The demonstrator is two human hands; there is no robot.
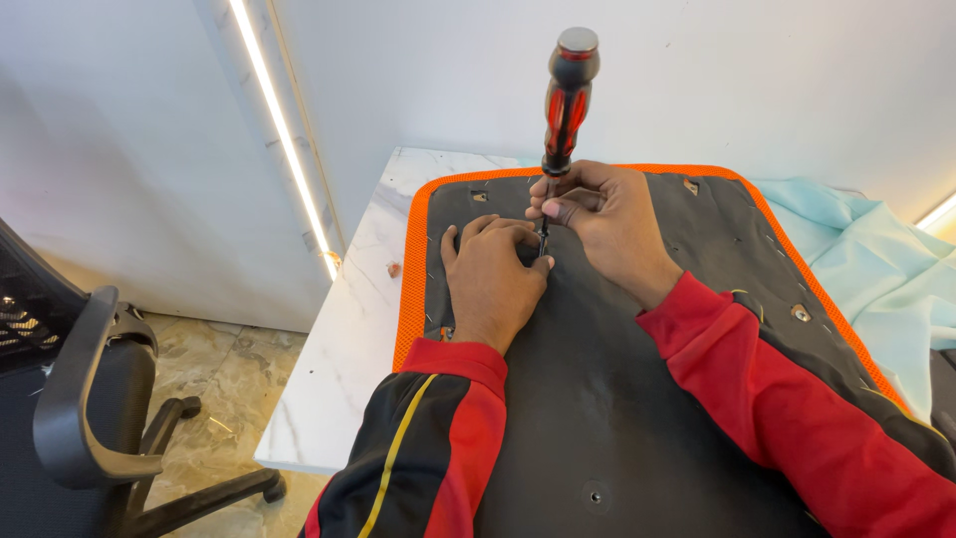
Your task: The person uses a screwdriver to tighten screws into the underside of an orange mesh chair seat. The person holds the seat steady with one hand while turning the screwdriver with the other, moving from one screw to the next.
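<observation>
A black panel with an orange rim (412, 269) lies flat on a white marble table (344, 344). A screwdriver with a red and black handle (565, 95) stands upright on the panel near its far left part. My right hand (607, 224) grips the screwdriver low on its shaft, just under the handle. My left hand (490, 279) rests on the panel beside the tip, its fingers curled around the spot where the shaft meets the panel. The tip itself is hidden between my fingers.
A pale green cloth (876, 269) lies under the panel at the right. A black office chair (90, 399) stands on the stone floor at the left. A white wall with a lit strip (284, 139) is behind the table. Small holes dot the panel (596, 495).
</observation>
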